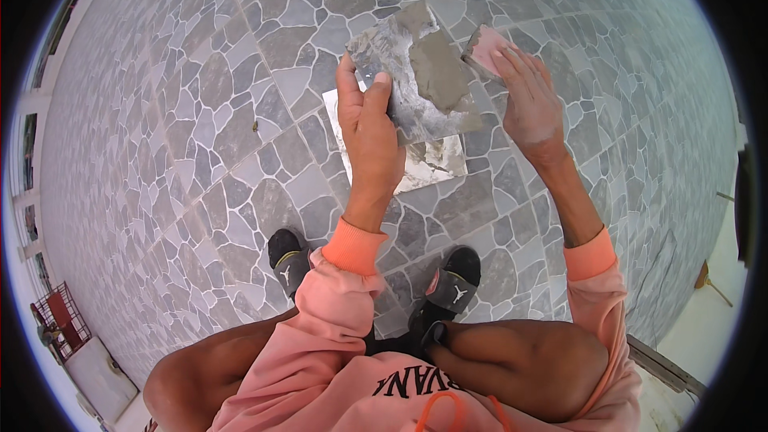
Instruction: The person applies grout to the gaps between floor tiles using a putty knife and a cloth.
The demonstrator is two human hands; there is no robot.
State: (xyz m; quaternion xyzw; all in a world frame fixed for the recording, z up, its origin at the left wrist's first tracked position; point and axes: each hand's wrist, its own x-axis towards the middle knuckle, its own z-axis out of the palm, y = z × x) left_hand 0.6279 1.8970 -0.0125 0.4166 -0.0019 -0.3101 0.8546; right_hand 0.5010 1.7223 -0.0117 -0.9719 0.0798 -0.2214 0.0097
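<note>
My left hand (370,116) grips the near left edge of a flat square plate (382,42), thumb on top. A thick patch of wet grey mortar (440,72) lies on the plate's right part, with whitish smears around it. Just right of the plate, my right hand (531,100) holds a small flat pink scraper (486,48), whose left edge carries grey paste. The two are slightly apart. Partly hidden beneath the plate and my left hand, a glossy white tile with grey-brown marks (436,162) is seen on the floor.
The floor (216,80) is covered in grey stone-patterned tiles with pale joints. My feet in black slides (454,280) are close to the white tile, on its near side. A wire rack (68,312) stands at the far left edge; a wooden-handled tool (708,280) lies at the right edge.
</note>
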